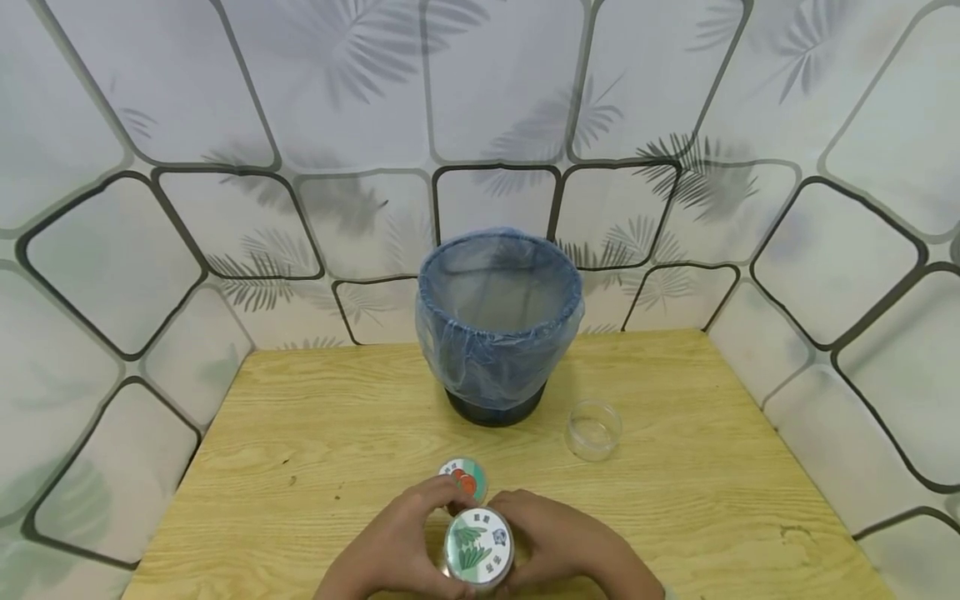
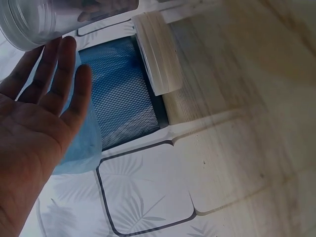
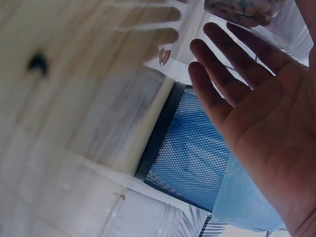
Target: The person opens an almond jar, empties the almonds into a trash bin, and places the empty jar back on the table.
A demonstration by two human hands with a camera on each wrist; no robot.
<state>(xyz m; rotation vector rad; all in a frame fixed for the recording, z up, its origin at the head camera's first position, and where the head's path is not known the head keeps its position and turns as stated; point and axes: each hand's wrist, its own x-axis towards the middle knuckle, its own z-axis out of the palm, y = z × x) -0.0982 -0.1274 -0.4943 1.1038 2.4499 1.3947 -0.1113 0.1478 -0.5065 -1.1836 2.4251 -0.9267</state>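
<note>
Both hands hold a clear round jar [image 1: 480, 547] at the table's near edge, one from each side. Its top carries a picture of green vegetables. My left hand [image 1: 401, 546] curves round its left side, thumb in front; my right hand [image 1: 562, 542] curves round the right. Brown pieces lie in the bottom of the jar [image 3: 247, 11] in the right wrist view. The left fingers [image 2: 64, 74] look fairly straight beside it, the thumb hidden. Just behind the jar lies a low round thing with a red tomato picture [image 1: 467, 479]; its layered whitish side [image 2: 159, 54] shows in the left wrist view.
A mesh bin [image 1: 498, 367] lined with a blue plastic bag stands at the back middle. To its right front sits a clear, uncovered round container [image 1: 593, 430]. Patterned walls [image 1: 360, 225] enclose the wooden table [image 1: 300, 417] at the back and sides.
</note>
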